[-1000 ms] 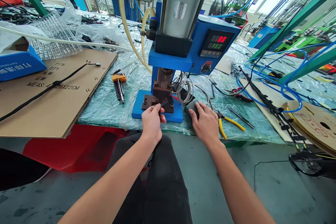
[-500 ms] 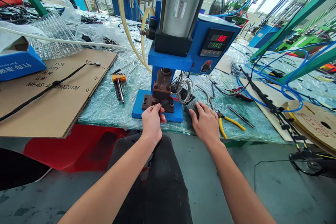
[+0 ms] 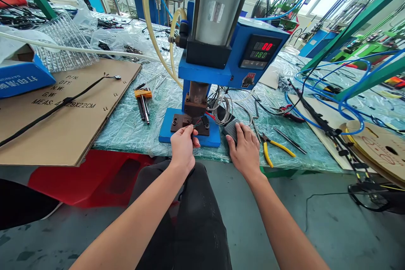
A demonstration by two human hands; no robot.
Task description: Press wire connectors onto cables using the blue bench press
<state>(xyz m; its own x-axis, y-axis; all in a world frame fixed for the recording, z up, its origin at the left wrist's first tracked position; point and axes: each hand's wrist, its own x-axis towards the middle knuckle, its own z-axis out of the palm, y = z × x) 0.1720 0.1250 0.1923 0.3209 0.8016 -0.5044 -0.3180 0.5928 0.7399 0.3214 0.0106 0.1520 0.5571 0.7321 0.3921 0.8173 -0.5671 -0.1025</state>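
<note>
My left hand is pinching the thin wires over the press die plate while the press ram is lifting off, and my right hand is sliding, fingers apart, onto the ribbed grey pedal switch.

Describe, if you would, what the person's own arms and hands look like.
Both the left hand and the right hand are bare, with no gloves. The left forearm and right forearm show no sleeves, and no watch, bracelet or markings appear on either.
</note>
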